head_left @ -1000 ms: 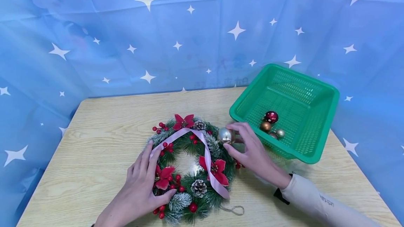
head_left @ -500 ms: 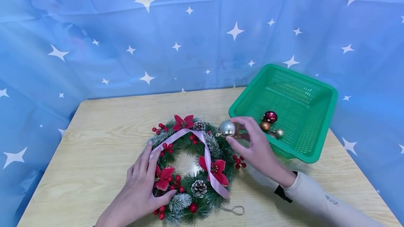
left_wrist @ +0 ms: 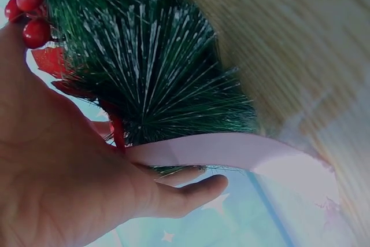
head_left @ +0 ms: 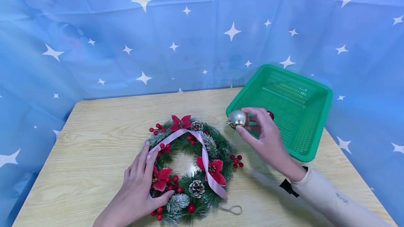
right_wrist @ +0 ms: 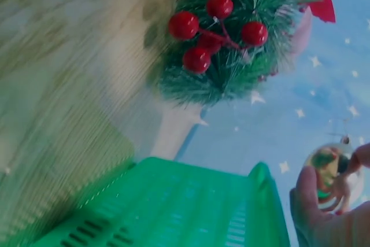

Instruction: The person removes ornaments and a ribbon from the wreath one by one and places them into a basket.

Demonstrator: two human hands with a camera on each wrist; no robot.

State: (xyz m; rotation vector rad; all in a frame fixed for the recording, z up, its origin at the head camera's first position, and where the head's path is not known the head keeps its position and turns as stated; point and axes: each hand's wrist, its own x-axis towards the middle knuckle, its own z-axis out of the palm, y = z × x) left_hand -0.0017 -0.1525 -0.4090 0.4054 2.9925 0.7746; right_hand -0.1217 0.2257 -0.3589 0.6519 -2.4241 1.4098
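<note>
A round green Christmas wreath (head_left: 217,139) lies on the table, dressed with red flowers, berries and pinecones. My left hand (head_left: 135,181) rests on its left side, fingers fairly straight and thumb spread. Across the wreath runs a pink ribbon (head_left: 204,157); in the left wrist view the ribbon (left_wrist: 208,150) passes beside the fingers (left_wrist: 202,192). My right hand (head_left: 265,137) pinches a shiny silver Christmas bauble (head_left: 238,118) between thumb and fingers, over the near left rim of the green basket (head_left: 318,132). The bauble's small hanging loop points left.
A dark red bauble (head_left: 270,114) shows in the basket behind my right hand; the other baubles there are hidden. A twine loop (head_left: 231,209) lies at the wreath's near edge on the wooden table (head_left: 104,139). A blue star-printed cloth (head_left: 176,27) hangs behind.
My right hand has carried the silver bauble from the wreath's right edge up and right to the basket, turning its loop into view. My left hand stays on the wreath.
</note>
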